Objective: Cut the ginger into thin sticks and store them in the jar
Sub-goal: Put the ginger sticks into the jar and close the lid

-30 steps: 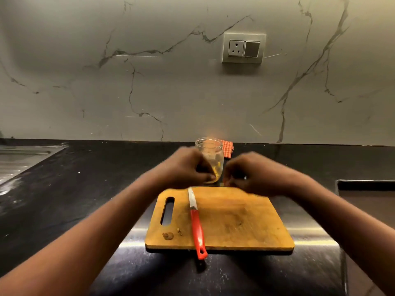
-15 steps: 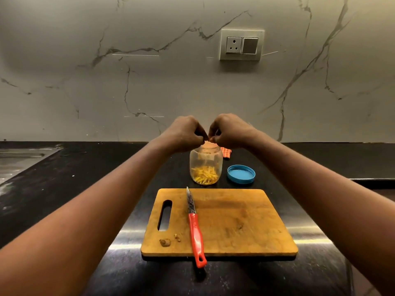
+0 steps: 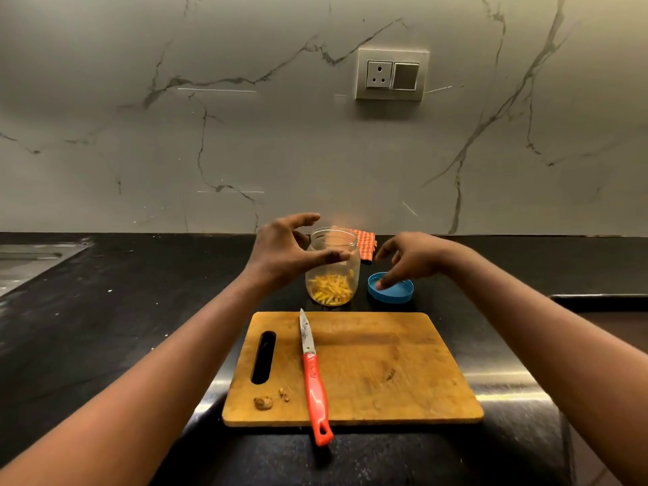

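A clear open jar (image 3: pixel 345 252) stands on the black counter behind the wooden cutting board (image 3: pixel 382 366), with yellow ginger sticks (image 3: pixel 331 289) lying in its bottom. My left hand (image 3: pixel 284 254) hovers at the jar's left side, fingers spread around its neck, not clearly touching it. To the jar's right, my right hand (image 3: pixel 408 257) reaches down, its fingertips touching the blue lid (image 3: pixel 394 292), which lies upturned on the counter. A red-handled knife (image 3: pixel 314 377) lies on the board, with small ginger scraps (image 3: pixel 263 402) near the board's front left.
An orange checked cloth (image 3: pixel 366 243) lies behind the jar by the marble wall. A steel sink drainboard (image 3: pixel 24 264) is at the far left. A recessed steel surface (image 3: pixel 610 310) sits at the right. A wall socket (image 3: pixel 391 74) is above.
Both hands came down from above the jar's mouth and opened. The left moved beside the jar, and the right went to the blue lid.
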`<action>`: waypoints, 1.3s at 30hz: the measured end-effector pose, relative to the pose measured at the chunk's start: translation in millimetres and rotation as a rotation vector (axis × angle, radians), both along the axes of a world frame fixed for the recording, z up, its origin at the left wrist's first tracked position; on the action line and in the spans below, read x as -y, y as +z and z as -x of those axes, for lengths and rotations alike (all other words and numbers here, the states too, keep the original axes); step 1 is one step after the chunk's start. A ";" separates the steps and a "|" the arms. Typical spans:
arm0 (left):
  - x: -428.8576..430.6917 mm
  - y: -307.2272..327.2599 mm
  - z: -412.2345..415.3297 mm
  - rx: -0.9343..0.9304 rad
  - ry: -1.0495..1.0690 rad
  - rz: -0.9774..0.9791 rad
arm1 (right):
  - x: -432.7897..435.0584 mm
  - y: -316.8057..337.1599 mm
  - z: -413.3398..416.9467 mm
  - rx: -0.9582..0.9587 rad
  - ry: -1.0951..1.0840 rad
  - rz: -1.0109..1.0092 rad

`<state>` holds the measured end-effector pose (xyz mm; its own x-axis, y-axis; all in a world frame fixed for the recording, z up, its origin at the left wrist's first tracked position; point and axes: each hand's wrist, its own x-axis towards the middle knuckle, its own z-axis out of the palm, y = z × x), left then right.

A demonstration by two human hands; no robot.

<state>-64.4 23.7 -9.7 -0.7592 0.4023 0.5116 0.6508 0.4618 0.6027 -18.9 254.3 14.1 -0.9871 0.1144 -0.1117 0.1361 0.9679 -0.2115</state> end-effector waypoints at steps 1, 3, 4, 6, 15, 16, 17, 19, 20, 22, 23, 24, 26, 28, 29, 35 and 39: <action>-2.2 -2.8 -0.5 0.002 -0.012 -0.015 | -0.7 -3.9 1.2 0.021 -0.009 -0.002; -5.2 -7.9 -0.4 0.046 -0.043 -0.062 | -1.8 -8.8 4.1 0.071 -0.017 0.024; -6.5 -10.8 -0.2 0.085 -0.056 -0.082 | -2.1 -10.1 4.9 0.099 -0.020 0.054; -8.4 -17.0 1.8 0.162 -0.075 -0.091 | -2.8 -12.0 7.3 0.144 -0.017 0.097; -13.0 -42.2 8.8 0.305 -0.082 -0.162 | 0.5 19.8 2.7 -0.432 0.032 0.220; -13.6 -42.8 9.6 0.306 -0.081 -0.169 | 3.0 25.7 3.5 -0.521 0.064 0.295; -13.9 -43.6 9.8 0.307 -0.083 -0.176 | 6.4 30.0 4.5 -0.576 0.094 0.391; -14.0 -44.8 11.1 0.312 -0.098 -0.187 | 17.9 34.8 5.5 -0.605 0.163 0.588; -13.5 -45.4 12.0 0.318 -0.108 -0.188 | 23.7 34.5 6.0 -0.610 0.197 0.630; -12.5 -46.2 14.4 0.338 -0.129 -0.185 | 31.9 30.1 4.6 -0.622 0.263 0.607; -11.4 -46.6 15.8 0.351 -0.137 -0.186 | 33.3 26.9 4.1 -0.614 0.297 0.578; -10.8 -46.8 16.9 0.363 -0.145 -0.187 | 32.2 23.7 3.6 -0.595 0.323 0.541; -9.9 -47.0 19.2 0.376 -0.156 -0.183 | 24.4 19.7 3.9 -0.523 0.339 0.466; -9.9 -46.2 21.3 0.375 -0.158 -0.170 | 16.9 21.8 4.3 -0.432 0.347 0.427; -10.0 -46.1 22.5 0.376 -0.160 -0.164 | 14.8 24.8 5.4 -0.397 0.355 0.412; -10.1 -45.9 25.9 0.387 -0.176 -0.143 | 35.5 62.0 16.7 -0.087 0.433 0.149; -9.0 -45.6 28.3 0.406 -0.176 -0.137 | 57.3 80.9 23.4 0.048 0.421 -0.014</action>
